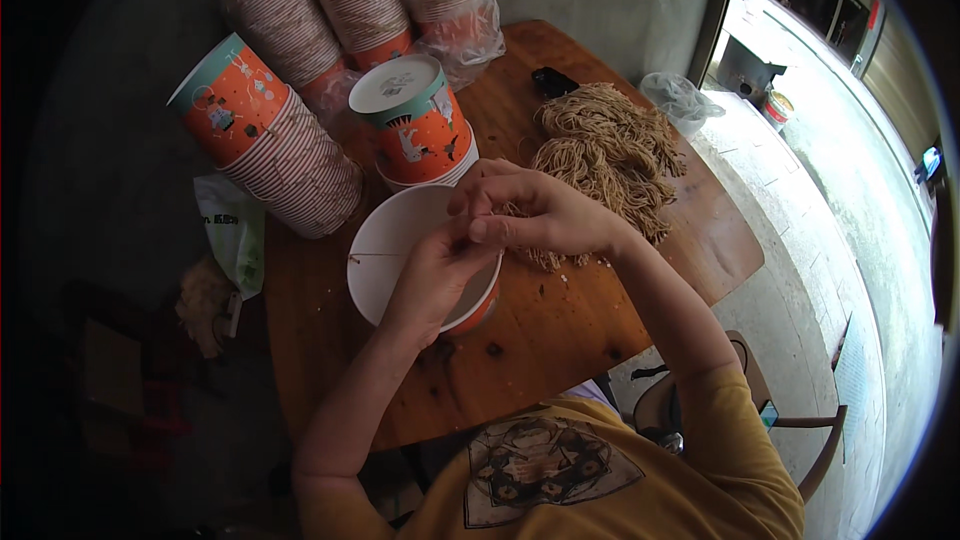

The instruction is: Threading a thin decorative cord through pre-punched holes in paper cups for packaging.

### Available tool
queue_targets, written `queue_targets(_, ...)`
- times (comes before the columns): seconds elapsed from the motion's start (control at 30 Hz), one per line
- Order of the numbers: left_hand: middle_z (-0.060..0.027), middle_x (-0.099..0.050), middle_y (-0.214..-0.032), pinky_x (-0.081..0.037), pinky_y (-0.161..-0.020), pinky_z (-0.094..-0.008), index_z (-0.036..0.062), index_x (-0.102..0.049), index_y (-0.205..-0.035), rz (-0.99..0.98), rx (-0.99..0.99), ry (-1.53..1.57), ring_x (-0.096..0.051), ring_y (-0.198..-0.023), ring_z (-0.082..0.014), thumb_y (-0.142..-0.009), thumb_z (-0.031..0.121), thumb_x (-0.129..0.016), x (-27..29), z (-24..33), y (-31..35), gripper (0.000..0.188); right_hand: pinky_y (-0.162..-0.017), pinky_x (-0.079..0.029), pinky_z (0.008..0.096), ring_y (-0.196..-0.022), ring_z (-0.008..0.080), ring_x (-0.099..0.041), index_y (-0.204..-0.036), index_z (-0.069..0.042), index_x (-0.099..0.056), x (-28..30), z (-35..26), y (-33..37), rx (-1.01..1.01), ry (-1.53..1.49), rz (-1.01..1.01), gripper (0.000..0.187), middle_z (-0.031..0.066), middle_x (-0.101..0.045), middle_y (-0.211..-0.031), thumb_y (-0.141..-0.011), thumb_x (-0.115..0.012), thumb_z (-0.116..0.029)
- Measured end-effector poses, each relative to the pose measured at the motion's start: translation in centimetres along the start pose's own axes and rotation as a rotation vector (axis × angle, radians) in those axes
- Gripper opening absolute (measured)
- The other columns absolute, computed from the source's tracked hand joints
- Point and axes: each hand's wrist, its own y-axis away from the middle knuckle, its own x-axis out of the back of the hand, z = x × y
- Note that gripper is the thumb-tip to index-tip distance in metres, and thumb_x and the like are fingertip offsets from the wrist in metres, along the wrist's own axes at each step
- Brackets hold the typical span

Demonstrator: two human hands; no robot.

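A paper bucket (387,224), white inside and orange outside, stands open-topped on the wooden table in front of me. One thin cord (385,255) crosses its mouth from a small knot at the left rim toward my fingers. My left hand (432,278) reaches over the bucket with its fingertips pinched together near the right rim. Against it, my right hand (548,212) comes in from the right, its fingers curled and thumb pressed in. The cord's end is hidden between the fingers of both hands. Just beyond my right hand lies a heap of tan cords (610,155).
Stacked buckets (290,160) lean at the left, and another stack (415,130) stands behind the open one. More nested buckets (355,0) in clear plastic rest against the wall. A black object (553,82) lies behind the cords. A chair (825,450) stands at the right.
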Motion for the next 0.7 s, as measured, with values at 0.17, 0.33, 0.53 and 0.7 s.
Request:
queue_targets(0.17,0.0018,-0.06,-0.09,-0.044,-0.069,-0.0214,0.0057,-0.058,-0.107,0.011,0.069,0.074,-0.055,-0.082,-0.0039,-0.094,0.016,-0.058,0.7,-0.4,-0.4,0.017,-0.094,-0.038,0.0325,-0.107,0.0178,-0.049,-0.088,-0.005,-0.063,0.7,1.1,0.6,0.047,-0.059,0.014,0.022,0.0037,-0.057,-0.101,-0.091,-0.062,-0.027)
queue_targets(0.33,0.0015,-0.058,-0.084,-0.041,-0.061,-0.0194,0.0052,-0.056,-0.103,-0.067,0.019,0.057,-0.053,-0.073,-0.0039,-0.094,0.015,-0.058,0.6,-0.6,-0.6,0.013,-0.071,-0.044,0.0237,-0.077,0.0083,-0.055,-0.079,-0.005,-0.06,1.0,0.0,1.0,-0.285,-0.459,0.054,0.023,-0.0014,-0.059,-0.08,-0.091,-0.064,-0.023)
queue_targets(0.53,0.0,-0.057,-0.083,-0.043,-0.063,-0.0204,0.0036,-0.057,-0.098,-0.021,0.007,0.049,-0.052,-0.071,-0.0056,-0.094,0.013,-0.058,-0.5,-0.5,-0.4,0.01,-0.066,-0.044,0.0229,-0.07,0.0039,-0.053,-0.077,-0.004,-0.064,1.0,1.2,-0.3,-0.2,-0.28,0.009,0.022,-0.0045,-0.058,-0.07,-0.087,-0.068,-0.023)
queue_targets(0.7,-0.0011,-0.058,-0.084,-0.045,-0.066,-0.0212,0.0022,-0.059,-0.099,-0.079,0.067,0.102,-0.053,-0.072,-0.0062,-0.094,0.014,-0.058,-0.5,-0.5,-0.3,0.013,-0.068,-0.045,0.0252,-0.072,0.0077,-0.056,-0.077,-0.003,-0.064,1.1,2.5,-1.2,-0.082,0.099,0.071,0.022,0.0006,-0.06,-0.072,-0.083,-0.072,-0.023)
